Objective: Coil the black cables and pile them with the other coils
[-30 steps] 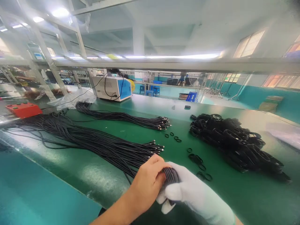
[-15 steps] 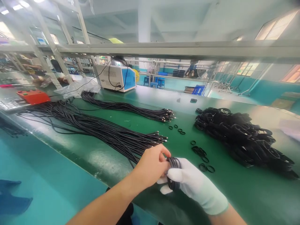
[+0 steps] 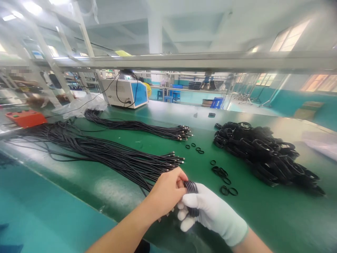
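While right hand (image 3: 210,208) pinches half-covered black coil (image 3: 191,187), left hand (image 3: 170,187) at its edge, partly hidden, grip unclear.

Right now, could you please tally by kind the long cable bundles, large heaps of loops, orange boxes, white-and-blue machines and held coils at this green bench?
Long cable bundles: 2 (near bundle, far bundle)
Large heap of black loops: 1
Orange box: 1
White-and-blue machine: 1
Coil in the gloved right hand: 1
Total: 6
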Demonstrator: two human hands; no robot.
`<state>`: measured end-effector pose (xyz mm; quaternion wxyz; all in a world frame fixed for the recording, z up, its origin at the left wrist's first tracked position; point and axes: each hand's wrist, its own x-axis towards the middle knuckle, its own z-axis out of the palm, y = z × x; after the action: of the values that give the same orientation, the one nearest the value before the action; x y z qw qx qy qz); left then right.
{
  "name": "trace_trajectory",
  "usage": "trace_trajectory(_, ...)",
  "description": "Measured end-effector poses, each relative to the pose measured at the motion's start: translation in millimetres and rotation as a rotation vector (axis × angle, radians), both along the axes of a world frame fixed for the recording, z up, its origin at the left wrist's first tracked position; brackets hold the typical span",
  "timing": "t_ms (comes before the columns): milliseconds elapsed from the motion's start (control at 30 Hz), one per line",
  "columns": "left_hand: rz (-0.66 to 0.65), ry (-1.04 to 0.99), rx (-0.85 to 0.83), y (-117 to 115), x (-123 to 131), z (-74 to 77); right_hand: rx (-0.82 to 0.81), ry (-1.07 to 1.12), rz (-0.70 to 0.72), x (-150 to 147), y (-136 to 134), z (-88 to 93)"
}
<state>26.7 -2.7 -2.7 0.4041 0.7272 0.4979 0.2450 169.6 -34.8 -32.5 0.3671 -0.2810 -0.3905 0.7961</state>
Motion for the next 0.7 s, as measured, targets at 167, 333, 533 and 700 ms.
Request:
trace_trajectory(167,0.014,-0.018,0.095,-6,-1,2.6,-0.038,0.03,0.031,6,-2,5.5)
trace_trajectory(333,-0.196,-0.078,-0.088,29,-3,9.4,-0.074,0.034,0.037,15,-5,10.0)
trace_trajectory(533,-0.265,0.023,0.086,89,70,-5.1,-0.048,0.034,0.026,20,1,1.4)
trace_trajectory(700,-0.227,0.096,0.19,93,133,-30.1,0.006,-0.012,0.017,34,3,8.0)
